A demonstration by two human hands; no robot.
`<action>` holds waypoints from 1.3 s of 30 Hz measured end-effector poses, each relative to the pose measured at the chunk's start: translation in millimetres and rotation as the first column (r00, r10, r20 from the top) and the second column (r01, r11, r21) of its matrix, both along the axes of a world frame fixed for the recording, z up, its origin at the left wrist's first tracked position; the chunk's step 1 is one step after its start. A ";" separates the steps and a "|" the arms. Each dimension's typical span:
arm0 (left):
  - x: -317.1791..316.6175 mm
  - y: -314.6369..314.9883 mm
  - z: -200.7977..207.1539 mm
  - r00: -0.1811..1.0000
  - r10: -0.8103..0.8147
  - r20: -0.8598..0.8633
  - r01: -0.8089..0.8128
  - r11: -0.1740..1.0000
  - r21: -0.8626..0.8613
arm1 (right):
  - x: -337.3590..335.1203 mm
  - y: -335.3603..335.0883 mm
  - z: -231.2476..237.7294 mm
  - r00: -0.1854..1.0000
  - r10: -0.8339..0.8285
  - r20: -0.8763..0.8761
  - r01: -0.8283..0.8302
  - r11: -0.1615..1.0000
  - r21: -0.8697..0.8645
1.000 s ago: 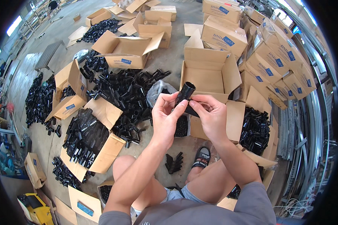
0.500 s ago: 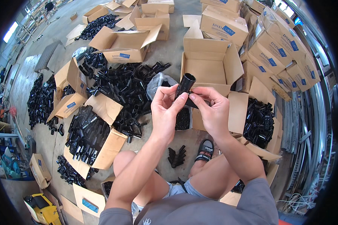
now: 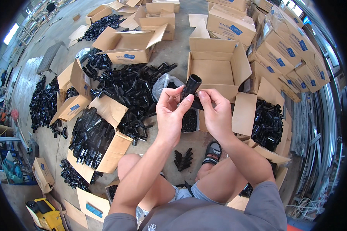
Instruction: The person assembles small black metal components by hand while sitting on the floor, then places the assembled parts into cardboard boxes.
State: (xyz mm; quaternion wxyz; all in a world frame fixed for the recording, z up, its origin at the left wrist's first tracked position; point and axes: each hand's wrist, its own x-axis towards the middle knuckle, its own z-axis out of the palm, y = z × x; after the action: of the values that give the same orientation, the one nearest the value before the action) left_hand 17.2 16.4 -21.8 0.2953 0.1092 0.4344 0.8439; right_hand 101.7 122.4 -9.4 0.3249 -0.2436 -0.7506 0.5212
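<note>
A black plastic pipe fitting (image 3: 192, 83) is held up in front of me, its round open end pointing up and to the right. My left hand (image 3: 170, 117) is closed round it, with the thumb along its near side. My right hand (image 3: 216, 115) is pinched at the fitting's right side; whether a small part is also between those fingers is hidden. Under the hands stands a small box of little black parts (image 3: 189, 121). On the floor between my feet lies a short row of black fittings (image 3: 183, 159).
Loose black fittings (image 3: 123, 86) lie heaped on the left, beside an open carton full of them (image 3: 120, 148). An open carton (image 3: 212, 69) stands ahead. Another filled carton (image 3: 243, 117) is on the right, with stacked closed cartons (image 3: 283, 48) behind and metal profiles (image 3: 316, 127) alongside.
The fingers of my right hand have shifted slightly at the fitting, the thumb now more upright. My left hand keeps its grip, and the fitting stays almost in place.
</note>
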 end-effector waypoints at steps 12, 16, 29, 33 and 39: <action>-0.7 0.0 -2.6 0.999 0.010 -0.039 -0.010 1.000 -0.001 | -2.3 3.5 -5.1 0.997 0.042 -0.069 -0.036 0.995 0.091; -3.1 -0.1 1.4 1.000 0.014 -0.004 -0.014 1.000 0.018 | -1.2 2.9 -1.6 0.990 0.043 -0.134 -0.029 0.994 0.103; -2.1 -3.6 2.7 1.000 -0.013 -0.012 0.013 1.000 -0.003 | 0.2 10.4 4.5 0.996 0.083 -0.037 -0.065 0.935 0.348; -1.3 -0.7 0.3 1.000 -0.010 -0.016 0.010 1.000 -0.009 | -0.7 9.1 3.4 0.998 0.064 -0.018 -0.054 0.943 0.327; -2.1 0.0 1.4 1.000 -0.015 -0.005 0.015 1.000 -0.009 | 0.2 10.2 1.5 0.996 0.074 -0.053 -0.050 0.932 0.360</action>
State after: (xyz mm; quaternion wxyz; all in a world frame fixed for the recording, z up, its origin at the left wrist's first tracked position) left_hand 15.1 16.4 -20.4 0.3012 0.1132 0.4381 0.8394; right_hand 101.9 132.6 -7.9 0.3715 -0.1393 -0.8293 0.3935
